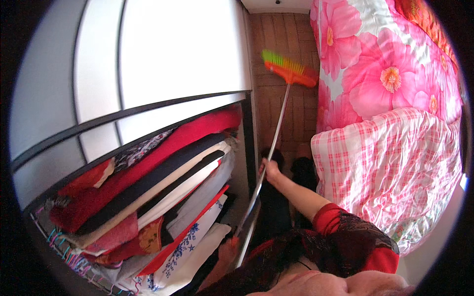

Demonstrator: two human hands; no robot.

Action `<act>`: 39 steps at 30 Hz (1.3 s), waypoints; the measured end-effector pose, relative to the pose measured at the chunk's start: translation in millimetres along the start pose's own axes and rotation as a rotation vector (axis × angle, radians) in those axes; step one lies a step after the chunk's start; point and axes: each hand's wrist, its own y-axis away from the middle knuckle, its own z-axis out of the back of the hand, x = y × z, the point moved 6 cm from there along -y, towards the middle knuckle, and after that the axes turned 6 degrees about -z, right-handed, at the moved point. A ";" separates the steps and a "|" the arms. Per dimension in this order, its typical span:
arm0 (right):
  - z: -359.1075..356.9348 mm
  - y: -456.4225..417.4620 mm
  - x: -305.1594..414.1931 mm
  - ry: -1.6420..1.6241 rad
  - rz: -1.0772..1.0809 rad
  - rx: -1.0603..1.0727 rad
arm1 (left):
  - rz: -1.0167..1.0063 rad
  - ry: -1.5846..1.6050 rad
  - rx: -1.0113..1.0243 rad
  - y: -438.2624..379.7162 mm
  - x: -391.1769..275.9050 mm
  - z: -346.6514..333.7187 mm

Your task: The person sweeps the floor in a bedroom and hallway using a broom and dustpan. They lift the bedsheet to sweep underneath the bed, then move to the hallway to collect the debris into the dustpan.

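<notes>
A broom point(290, 74) with an orange head, green-yellow bristles and a long metal handle reaches out over the brown tiled floor point(263, 98). Its bristles point away from me and look blurred. My right hand point(271, 171) is closed around the middle of the handle. Near the handle's lower end, beside the hanging clothes, my left hand point(229, 247) is dim and blurred, close to an orange end piece; its fingers do not show clearly. A second pale metal pole point(245, 244) runs beside the lower handle.
On the left, an open wardrobe holds clothes point(148, 185) on hangers, with glossy white door panels point(181, 48) beyond. A bed with a pink flowered cover point(370, 74) and a folded checked quilt point(385, 159) borders the narrow floor strip on the right. My dark shoes point(304, 168) stand below.
</notes>
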 end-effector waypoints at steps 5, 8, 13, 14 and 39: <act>21.4 -109.9 90.0 -0.125 0.190 -0.134 | 0.084 -0.116 0.141 -184.5 42.8 -25.3; 47.9 -155.1 138.4 -0.176 0.388 -0.272 | 0.045 0.094 0.153 -307.2 86.7 -71.7; 99.3 -224.5 251.7 -0.321 0.646 -0.341 | -0.221 0.207 0.064 -490.9 32.7 -52.9; 94.7 -223.0 275.1 -0.309 0.622 -0.348 | -0.251 0.092 0.058 -511.5 0.7 -29.4; 68.3 -308.4 545.1 0.733 0.981 -0.663 | -0.669 0.416 -0.060 -685.7 -149.0 -1.3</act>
